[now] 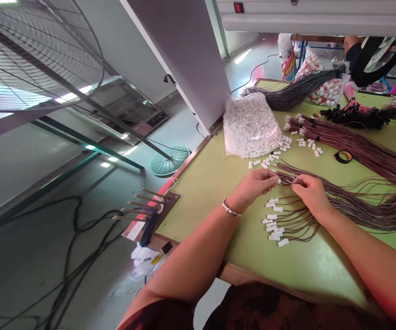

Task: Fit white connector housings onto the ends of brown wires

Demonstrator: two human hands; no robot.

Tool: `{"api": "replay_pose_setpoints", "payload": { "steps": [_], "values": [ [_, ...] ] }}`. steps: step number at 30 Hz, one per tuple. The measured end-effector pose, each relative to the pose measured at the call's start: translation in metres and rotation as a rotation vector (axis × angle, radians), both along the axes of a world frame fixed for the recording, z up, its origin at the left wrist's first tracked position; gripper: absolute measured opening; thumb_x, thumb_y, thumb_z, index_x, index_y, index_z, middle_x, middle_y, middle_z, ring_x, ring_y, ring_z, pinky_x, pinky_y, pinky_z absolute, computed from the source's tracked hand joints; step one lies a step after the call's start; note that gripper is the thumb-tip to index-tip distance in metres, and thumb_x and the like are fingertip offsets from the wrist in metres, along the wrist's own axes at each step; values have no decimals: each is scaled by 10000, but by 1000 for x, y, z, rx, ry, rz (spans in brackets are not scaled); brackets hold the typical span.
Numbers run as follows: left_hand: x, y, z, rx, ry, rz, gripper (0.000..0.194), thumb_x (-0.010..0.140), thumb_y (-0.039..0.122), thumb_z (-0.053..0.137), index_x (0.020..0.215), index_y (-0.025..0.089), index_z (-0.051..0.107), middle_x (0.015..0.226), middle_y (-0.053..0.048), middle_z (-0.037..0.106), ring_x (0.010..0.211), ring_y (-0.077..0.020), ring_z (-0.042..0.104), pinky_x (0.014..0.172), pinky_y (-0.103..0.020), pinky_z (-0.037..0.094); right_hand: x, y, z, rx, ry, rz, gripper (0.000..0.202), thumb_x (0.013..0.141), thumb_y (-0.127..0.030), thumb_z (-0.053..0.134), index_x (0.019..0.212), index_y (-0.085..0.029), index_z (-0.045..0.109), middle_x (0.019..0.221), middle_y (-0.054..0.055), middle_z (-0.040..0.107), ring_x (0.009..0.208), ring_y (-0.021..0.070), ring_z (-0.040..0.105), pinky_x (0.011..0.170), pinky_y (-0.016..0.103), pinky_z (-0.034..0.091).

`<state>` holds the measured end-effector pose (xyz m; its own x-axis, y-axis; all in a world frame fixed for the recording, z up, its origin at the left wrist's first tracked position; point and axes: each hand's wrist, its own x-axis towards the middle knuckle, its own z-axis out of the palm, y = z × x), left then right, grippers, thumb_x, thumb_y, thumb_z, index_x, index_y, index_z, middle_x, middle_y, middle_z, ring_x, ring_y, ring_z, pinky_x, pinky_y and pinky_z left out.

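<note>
Hands at centre of green surface (204, 183). Left hand (254, 183): fingers pinched shut on small white connector (278, 181). Right hand (311, 192): fingers closed on one wire end of brown wire bundle (373, 206), tip meeting the connector between both hands. Advice, as judgement: keep wire tip straight and aligned with the housing; press until seated. Finished connector-tipped wires (275, 224) lie at 6 o'clock of the hands; loose connectors (270, 160) and their bag (249, 123) at 12 o'clock. Surface edge runs at 9 o'clock, near the left forearm; open room lies between. Tape roll (343, 156) at 2 o'clock.
</note>
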<state>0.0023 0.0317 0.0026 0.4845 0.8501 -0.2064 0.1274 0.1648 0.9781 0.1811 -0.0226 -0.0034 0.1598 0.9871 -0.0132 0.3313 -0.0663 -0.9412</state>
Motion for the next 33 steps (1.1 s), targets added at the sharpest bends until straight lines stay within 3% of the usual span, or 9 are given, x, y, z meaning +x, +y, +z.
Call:
{"api": "replay_pose_setpoints", "payload": {
  "steps": [6,11,15,18,22,27,33],
  "values": [
    [3,-5,2,96,163,-10,219,733,348,659,715,131,639,531,35,496,451,-46,395,419,-180,305,2,0,0,-45,69,74,184,688,-339,596,624,-174,546,568,-48,410,568,99,334,532,238,276],
    [10,-6,-4,-113,-19,10,271,734,365,679,655,115,609,547,9,557,422,-42,439,395,-175,328,3,1,-4,-30,70,16,285,726,-416,592,595,-179,503,547,-53,362,557,99,299,511,240,249],
    [10,-6,-3,-286,-156,24,276,733,361,706,726,90,649,629,-33,633,463,-41,508,457,-169,397,1,1,0,12,-38,-14,313,738,-432,573,580,-181,474,560,-44,381,573,104,323,536,243,274],
    [9,-6,-1,-325,-182,25,223,736,295,715,775,82,663,640,-33,645,471,-36,524,480,-164,415,0,0,1,37,-78,-9,311,744,-429,565,576,-186,464,553,-44,382,575,108,335,545,246,280],
    [14,-8,-6,-232,-165,65,170,749,248,696,809,102,633,606,-8,636,445,-42,522,466,-169,422,-1,-1,-3,43,-76,42,288,759,-432,553,614,-186,515,551,-40,424,573,116,353,553,251,295],
    [26,-15,-12,-51,-137,110,153,749,222,675,718,121,565,582,16,606,428,-46,510,453,-180,443,-2,1,-10,81,-32,55,267,777,-405,538,638,-177,555,594,-15,527,600,127,420,594,253,343],
    [34,-21,-12,-32,-127,165,142,760,203,645,706,131,535,563,27,579,420,-45,490,432,-174,425,1,3,-18,67,40,135,259,785,-394,550,657,-171,584,637,-6,581,641,135,486,643,257,382]
  ]
}}
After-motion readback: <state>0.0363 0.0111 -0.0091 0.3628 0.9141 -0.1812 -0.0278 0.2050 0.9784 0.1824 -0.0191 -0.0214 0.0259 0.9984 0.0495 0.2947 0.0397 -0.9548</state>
